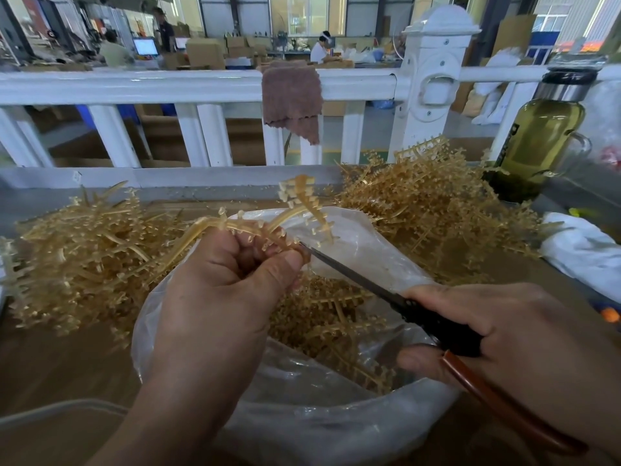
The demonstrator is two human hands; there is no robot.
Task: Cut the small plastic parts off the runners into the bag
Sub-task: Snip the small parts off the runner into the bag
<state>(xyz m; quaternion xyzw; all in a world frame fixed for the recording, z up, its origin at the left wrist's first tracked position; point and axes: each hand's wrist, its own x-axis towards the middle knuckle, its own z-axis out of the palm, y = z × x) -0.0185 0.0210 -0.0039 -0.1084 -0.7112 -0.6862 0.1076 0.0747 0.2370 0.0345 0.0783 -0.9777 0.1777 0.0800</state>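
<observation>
Left hand grips a runner above the open bag; right hand, clamped on scissors, sets their tip against it (beside the thumb). Best to snip close, thumb clear.

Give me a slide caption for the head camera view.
Left hand holds a tan runner over the open plastic bag while the right hand puts scissors to it.

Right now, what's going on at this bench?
A person is trimming plastic parts by hand. The left hand grips a tan runner above the open clear bag. The right hand holds scissors, blade tip at the runner beside the left thumb. A heap of runners lies left of the bag, another heap to its right.
</observation>
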